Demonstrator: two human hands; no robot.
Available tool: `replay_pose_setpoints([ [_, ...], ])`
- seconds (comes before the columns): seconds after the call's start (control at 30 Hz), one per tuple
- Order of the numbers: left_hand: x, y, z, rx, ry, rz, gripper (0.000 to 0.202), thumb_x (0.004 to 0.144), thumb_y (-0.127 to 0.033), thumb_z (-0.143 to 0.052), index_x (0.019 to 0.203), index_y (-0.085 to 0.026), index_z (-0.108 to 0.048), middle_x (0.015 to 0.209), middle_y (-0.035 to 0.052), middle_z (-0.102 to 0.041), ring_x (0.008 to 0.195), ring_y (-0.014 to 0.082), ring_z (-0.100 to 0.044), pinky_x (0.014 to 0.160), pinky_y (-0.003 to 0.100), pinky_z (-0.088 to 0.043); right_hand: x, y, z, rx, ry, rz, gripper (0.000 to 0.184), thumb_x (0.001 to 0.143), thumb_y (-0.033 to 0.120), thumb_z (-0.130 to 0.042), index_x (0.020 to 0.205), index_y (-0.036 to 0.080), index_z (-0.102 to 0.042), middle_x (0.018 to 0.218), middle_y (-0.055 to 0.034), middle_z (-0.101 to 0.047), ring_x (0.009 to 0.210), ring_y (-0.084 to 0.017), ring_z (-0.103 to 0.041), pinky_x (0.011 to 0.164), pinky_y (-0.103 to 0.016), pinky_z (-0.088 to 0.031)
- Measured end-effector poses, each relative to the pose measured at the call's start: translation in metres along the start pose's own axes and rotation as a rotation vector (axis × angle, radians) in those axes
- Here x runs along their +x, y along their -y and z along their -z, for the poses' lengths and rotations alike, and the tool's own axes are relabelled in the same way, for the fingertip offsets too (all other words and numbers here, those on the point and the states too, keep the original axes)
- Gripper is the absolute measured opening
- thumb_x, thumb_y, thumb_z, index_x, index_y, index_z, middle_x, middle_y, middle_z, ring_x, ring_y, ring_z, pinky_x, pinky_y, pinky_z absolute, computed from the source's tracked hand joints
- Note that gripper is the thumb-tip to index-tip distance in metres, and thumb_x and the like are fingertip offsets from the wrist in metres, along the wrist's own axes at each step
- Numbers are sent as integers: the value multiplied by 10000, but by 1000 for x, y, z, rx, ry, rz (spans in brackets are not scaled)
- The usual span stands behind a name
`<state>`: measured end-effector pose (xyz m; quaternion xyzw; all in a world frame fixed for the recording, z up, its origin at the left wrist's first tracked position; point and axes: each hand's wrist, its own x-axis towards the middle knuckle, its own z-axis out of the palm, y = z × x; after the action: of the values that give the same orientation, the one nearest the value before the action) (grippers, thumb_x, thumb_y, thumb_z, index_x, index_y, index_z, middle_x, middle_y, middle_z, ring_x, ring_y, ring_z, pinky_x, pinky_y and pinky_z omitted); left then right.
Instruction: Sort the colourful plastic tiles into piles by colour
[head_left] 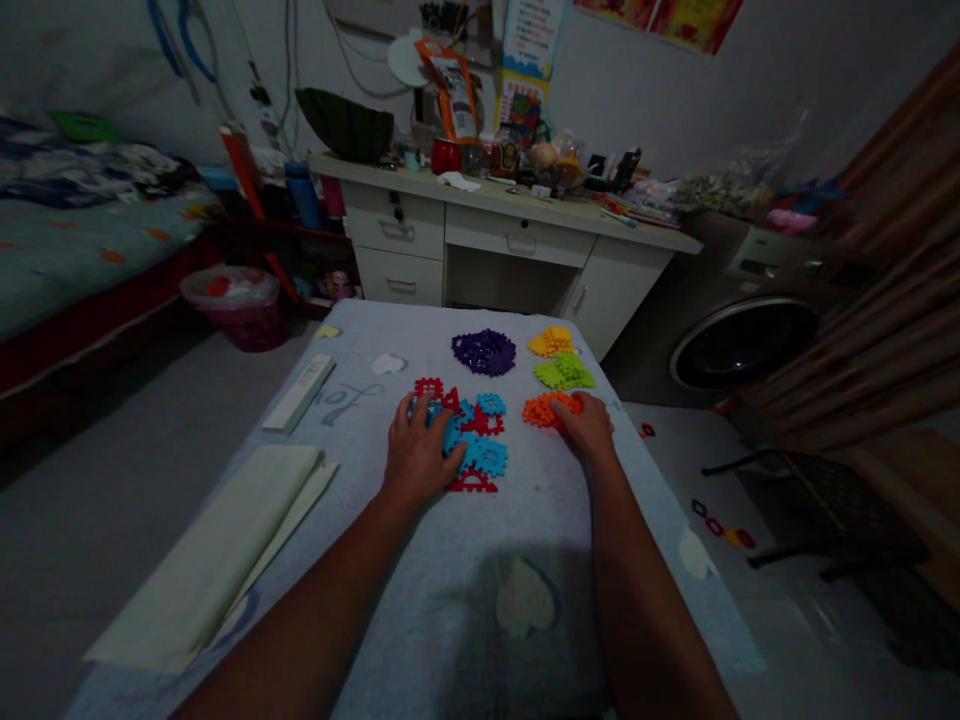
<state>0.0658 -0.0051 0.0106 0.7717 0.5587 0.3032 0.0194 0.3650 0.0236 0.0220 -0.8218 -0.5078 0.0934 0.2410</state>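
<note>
On the cloth-covered table, my left hand [421, 448] lies over a mixed group of toothed plastic building pieces, its fingers spread apart. Blue pieces [484, 455] show beside and under its fingertips, and red pieces [474, 482] lie around them. My right hand [591, 428] is at a pile of orange building pieces [538, 409], thumb and fingers closed around its right side. Just beyond sit a lime green pile [559, 373] and a yellow pile [555, 341]. A dark purple pile [484, 352] lies farther back, in the middle.
A folded cream sheet [217, 550] and a long white box [300, 393] lie along the table's left side. Behind the table stands a cluttered white desk [517, 235]. A washing machine [720, 320] is at the right, a bin [240, 310] at the left.
</note>
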Motion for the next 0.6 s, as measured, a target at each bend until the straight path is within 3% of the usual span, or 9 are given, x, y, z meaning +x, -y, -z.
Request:
replay_pose_setpoints([
  [0.17, 7, 12, -1, -159, -132, 134, 428, 804, -285, -625, 1222, -200, -601, 1470, 148, -361, 1390, 378, -349, 1147, 550, -341, -15, 23, -18, 176, -30, 191, 696, 749, 567, -645, 1310, 162, -573, 1285, -169, -581, 1180, -308, -550, 1046, -448, -414],
  [0.3, 12, 20, 3, -331, -235, 283, 463, 799, -268, -629, 1251, -196, -556, 1495, 148, -283, 1391, 330, -371, 1141, 491, -375, -29, 44, -27, 327, -39, 285, 690, 731, 497, -681, 1328, 180, -541, 1301, -144, -584, 1188, -300, -549, 1066, -466, -408],
  [0.4, 14, 25, 1, -476, -289, 381, 519, 805, -290, -638, 1300, -215, -502, 1433, 141, -384, 1337, 302, -444, 1120, 489, -393, -39, 57, -30, 497, -13, 333, 659, 742, 415, -682, 1336, 181, -517, 1308, -134, -586, 1189, -280, -561, 1075, -457, -414],
  [0.5, 15, 28, -5, -673, -257, 465, 568, 853, -325, -601, 1381, -255, -402, 1329, 113, -524, 1212, 256, -558, 1050, 467, -456, -53, 73, -33, 638, 49, 402, 656, 756, 339, -675, 1369, 209, -479, 1321, -108, -586, 1196, -258, -569, 1077, -436, -426],
  [0.6, 15, 29, -9, -691, -263, 477, 536, 892, -358, -558, 1391, -260, -389, 1343, 117, -537, 1249, 257, -528, 1073, 471, -422, -71, 91, -38, 684, 140, 507, 674, 774, 295, -665, 1405, 219, -441, 1366, -97, -560, 1249, -250, -543, 1104, -426, -413],
])
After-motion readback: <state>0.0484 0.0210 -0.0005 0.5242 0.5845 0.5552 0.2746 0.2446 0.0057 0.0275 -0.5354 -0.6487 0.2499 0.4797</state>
